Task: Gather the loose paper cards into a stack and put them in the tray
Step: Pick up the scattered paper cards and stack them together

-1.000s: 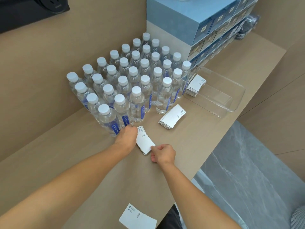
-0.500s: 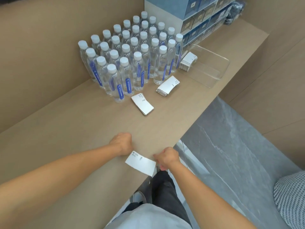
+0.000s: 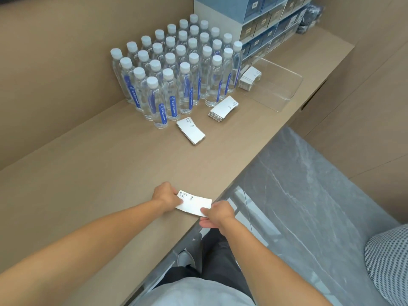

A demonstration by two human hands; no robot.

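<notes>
A: What are the hands doing?

B: Both grip one white card [image 3: 194,205] at the near edge of the bench [image 3: 99,173]. The left hand [image 3: 166,198] pinches its left end, fingers curled over the printed corner. The right hand [image 3: 217,214] pinches its right end, thumb on top and fingers underneath, just past the bench edge.

A: Is the card lying flat?

B: I cannot tell whether it is touching the bench or lifted slightly off it.

A: And the other cards?

B: At about 12 o'clock from the hands, well apart from them, a small stack [image 3: 191,130] lies on the bench just beside the front bottle. At 1 o'clock from that one lies a second stack [image 3: 223,108], near the bottles' right corner. Further on at 1 o'clock a third stack [image 3: 250,78] sits inside the clear tray [image 3: 284,93], at its left end.

A: What else is there?

B: A block of capped water bottles [image 3: 176,71] with blue labels stands against the wall, at 11 o'clock from the hands. Behind the bottles and the tray is a blue drawer unit [image 3: 260,21]. At 5 o'clock there is grey floor [image 3: 309,195] and a checked cushion [image 3: 388,261].
</notes>
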